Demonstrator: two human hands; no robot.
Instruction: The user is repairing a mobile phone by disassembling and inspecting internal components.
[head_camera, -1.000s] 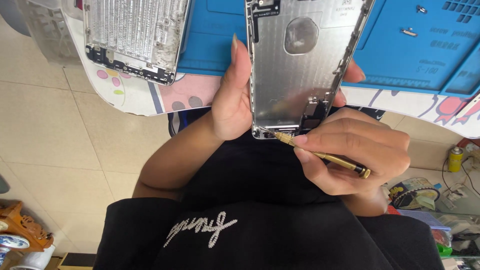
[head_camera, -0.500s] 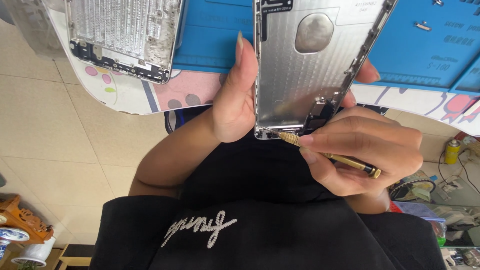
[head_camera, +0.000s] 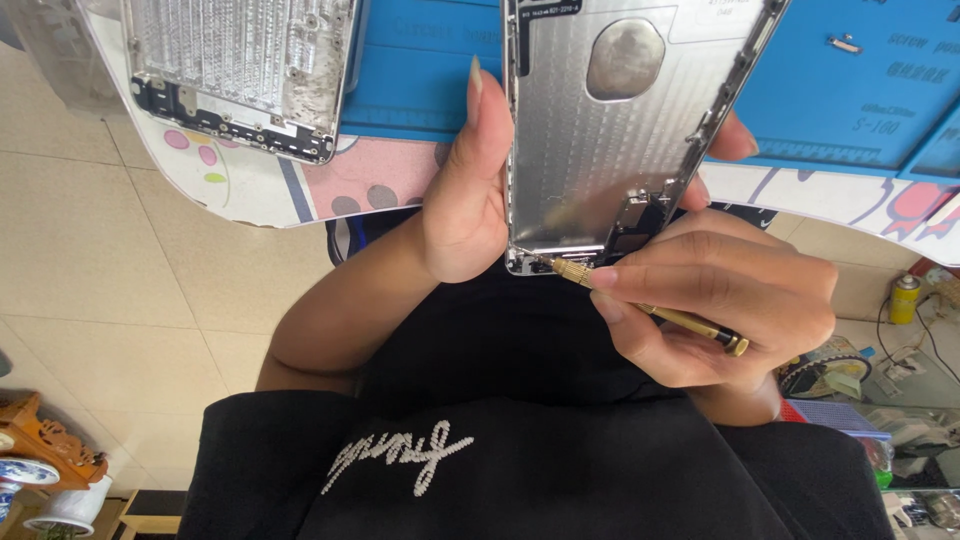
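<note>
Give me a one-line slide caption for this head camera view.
Left hand steadies a bare silver phone housing while the right hand works a brass-tipped screwdriver at its bottom edge.

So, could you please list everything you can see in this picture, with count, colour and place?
phone housing: one, silver, top centre, held in the left hand
second housing: one, silver, top left on the table
screwdriver: one, brass with dark end, tip at the held housing's lower edge
work mat: one, blue, top, on the table
table cover: one, white with coloured pattern, under the mat
can: one, yellow, far right on the floor
left hand: gripping the housing's side
right hand: fingers pinching the screwdriver
</note>
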